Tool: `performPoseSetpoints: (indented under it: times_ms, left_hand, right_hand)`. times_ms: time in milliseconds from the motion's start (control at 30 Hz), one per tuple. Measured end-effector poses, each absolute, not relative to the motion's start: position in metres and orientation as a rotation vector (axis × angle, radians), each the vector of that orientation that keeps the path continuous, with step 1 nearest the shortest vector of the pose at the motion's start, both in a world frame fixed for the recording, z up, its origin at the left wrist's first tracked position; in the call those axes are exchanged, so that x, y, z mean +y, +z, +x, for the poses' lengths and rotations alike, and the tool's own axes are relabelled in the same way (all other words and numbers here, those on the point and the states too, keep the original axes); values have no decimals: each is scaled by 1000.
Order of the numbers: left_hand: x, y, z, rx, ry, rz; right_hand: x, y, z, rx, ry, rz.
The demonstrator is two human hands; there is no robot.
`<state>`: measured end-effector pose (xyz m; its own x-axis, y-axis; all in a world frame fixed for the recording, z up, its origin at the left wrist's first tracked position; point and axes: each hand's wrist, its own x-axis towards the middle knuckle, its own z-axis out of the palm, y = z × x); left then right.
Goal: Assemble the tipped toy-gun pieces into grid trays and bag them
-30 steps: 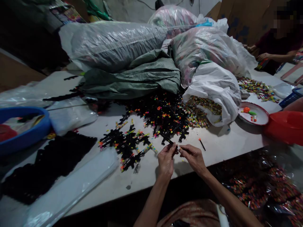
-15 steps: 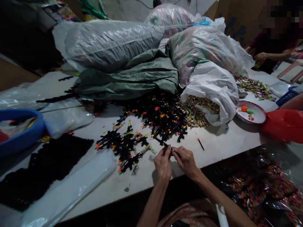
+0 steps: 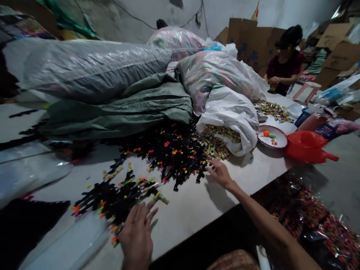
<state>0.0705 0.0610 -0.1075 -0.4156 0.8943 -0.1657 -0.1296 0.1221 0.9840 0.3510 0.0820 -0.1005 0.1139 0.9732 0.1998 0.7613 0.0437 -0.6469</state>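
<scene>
My left hand (image 3: 137, 234) is low over the near edge of a smaller pile of black plastic toy guns (image 3: 123, 197) with orange tips and colourful bead-filled tubes. Its fingers are stretched out and nothing shows in them. My right hand (image 3: 221, 173) hovers at the right edge of a larger heap of black pieces (image 3: 171, 153) dotted with orange, pink and yellow. Its fingers are partly bent and apart, holding nothing visible. Beside that heap, small multicoloured tubes (image 3: 215, 140) spill from a white sack (image 3: 233, 108).
Bulky grey (image 3: 92, 67) and clear plastic bags (image 3: 222, 67) fill the table's back. An enamel plate (image 3: 283, 139) and a red plastic container (image 3: 306, 146) stand right. Packed bags (image 3: 309, 210) lie below the table edge. A co-worker (image 3: 287, 69) sits at the far right.
My hands were together holding a small black piece; now they are apart, the left over the near pile, the right at the larger heap. The view has turned right and up.
</scene>
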Motion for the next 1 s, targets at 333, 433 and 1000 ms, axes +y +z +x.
performPoseSetpoints:
  times_ms: [333, 433, 1000]
  left_hand:
    - [112, -109, 203, 1466, 740, 1663]
    - [114, -116, 201, 1435, 681, 1496]
    - [61, -92, 179, 998, 981, 624]
  right_hand:
    - [116, -91, 383, -1753, 255, -2089]
    - [87, -98, 377, -1649, 455, -1866]
    - [13, -88, 325, -1399, 1019, -1284]
